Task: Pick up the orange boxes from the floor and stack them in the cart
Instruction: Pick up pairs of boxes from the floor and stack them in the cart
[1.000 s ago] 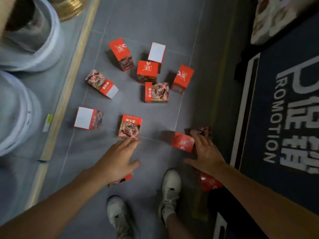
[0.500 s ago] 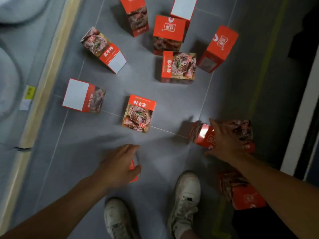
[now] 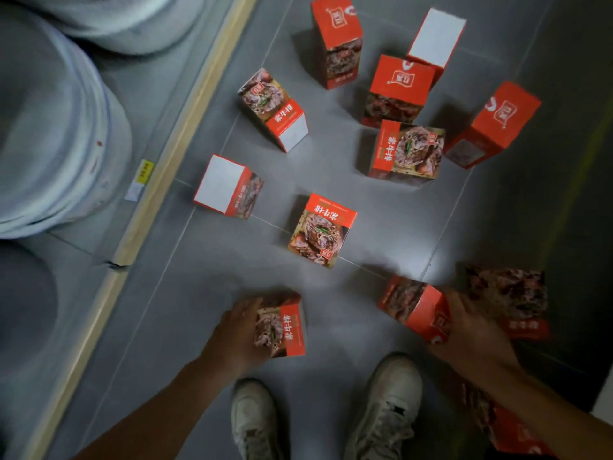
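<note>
Several orange boxes with a meat picture lie scattered on the grey tiled floor. My left hand [image 3: 237, 336] grips one orange box [image 3: 282, 327] near my feet, tilted up off the floor. My right hand [image 3: 471, 330] holds another orange box [image 3: 413, 307] by its right side. Just right of that hand lies a further box [image 3: 507, 300], blurred. A box [image 3: 320, 230] lies face up between and beyond my hands. More boxes stand further off, among them one at upper middle [image 3: 338, 41]. No cart is in view.
Large pale round containers [image 3: 56, 134] stand at the left behind a yellowish floor strip [image 3: 159, 180]. My two white shoes [image 3: 384, 403] are at the bottom. Another orange box [image 3: 517, 433] lies under my right forearm at the lower right.
The camera has dropped closer to the floor. My left hand has closed on the box near my feet and tipped it up. My right hand has taken hold of the box beside it.
</note>
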`<state>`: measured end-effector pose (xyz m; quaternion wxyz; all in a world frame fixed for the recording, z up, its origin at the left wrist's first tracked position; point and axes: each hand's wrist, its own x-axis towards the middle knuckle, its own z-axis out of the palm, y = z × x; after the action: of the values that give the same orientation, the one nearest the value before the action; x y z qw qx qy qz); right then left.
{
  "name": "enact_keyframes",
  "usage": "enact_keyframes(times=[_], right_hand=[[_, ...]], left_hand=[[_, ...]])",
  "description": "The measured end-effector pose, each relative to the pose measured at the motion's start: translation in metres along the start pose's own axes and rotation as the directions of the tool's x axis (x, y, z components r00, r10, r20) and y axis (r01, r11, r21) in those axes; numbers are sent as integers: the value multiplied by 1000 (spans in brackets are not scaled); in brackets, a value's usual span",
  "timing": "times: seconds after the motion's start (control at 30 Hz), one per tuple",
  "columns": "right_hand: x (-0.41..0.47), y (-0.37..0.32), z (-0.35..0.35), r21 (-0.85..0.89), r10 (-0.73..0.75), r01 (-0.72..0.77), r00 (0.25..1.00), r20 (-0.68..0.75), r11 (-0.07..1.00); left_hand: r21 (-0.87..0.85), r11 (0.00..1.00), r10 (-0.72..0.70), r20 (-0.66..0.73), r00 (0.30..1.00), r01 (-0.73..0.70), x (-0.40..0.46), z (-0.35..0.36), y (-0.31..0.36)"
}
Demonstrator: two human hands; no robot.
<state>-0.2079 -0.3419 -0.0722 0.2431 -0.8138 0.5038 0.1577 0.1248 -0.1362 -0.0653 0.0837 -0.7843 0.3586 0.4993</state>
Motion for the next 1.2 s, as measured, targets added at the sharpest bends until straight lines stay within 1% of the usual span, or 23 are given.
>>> enact_keyframes(times=[0.1,0.17,0.23,0.3,0.37,0.47,0.6,0.73,0.83,0.93,1.07,1.2], right_hand=[[-1,-24,5,60,-22,17,997,76,998],[3,-39,11,114,-18,3,991,130,993],[9,-49,19,163,-49,26,989,142,986],[13,-58,26,212,-72,38,986,153,976],[17,-64,34,225,-88,54,986,143,973],[20,-70,42,230,-91,56,986,142,971],[12,-69,45,220,-83,50,986,142,974],[-9,-71,31,187,-85,61,989,125,981],[-31,-79,2,168,-91,75,992,89,983],[-54,-99,-49,159,-95,79,991,98,984],[-86,-133,-142,154,-86,67,989,119,986],[-122,-173,-251,134,-84,82,996,10,988]], left_hand=[[117,993,13,-24,1000,-10,3,13,-8],[212,975,78,-73,994,-61,7,27,-9],[292,952,124,-97,988,-91,16,45,-12],[315,942,160,-114,981,-117,28,64,-17],[346,926,205,-124,971,-151,39,76,-14],[384,915,193,-141,971,-126,53,93,-8],[411,906,203,-210,956,-102,66,107,-6],[371,922,213,-243,946,-112,47,93,-2],[266,950,235,-277,932,-161,10,61,7],[206,958,249,-262,932,-198,-36,17,22],[104,967,253,-296,921,-232,-111,-55,48],[21,949,301,-367,880,-316,-196,-133,75]])
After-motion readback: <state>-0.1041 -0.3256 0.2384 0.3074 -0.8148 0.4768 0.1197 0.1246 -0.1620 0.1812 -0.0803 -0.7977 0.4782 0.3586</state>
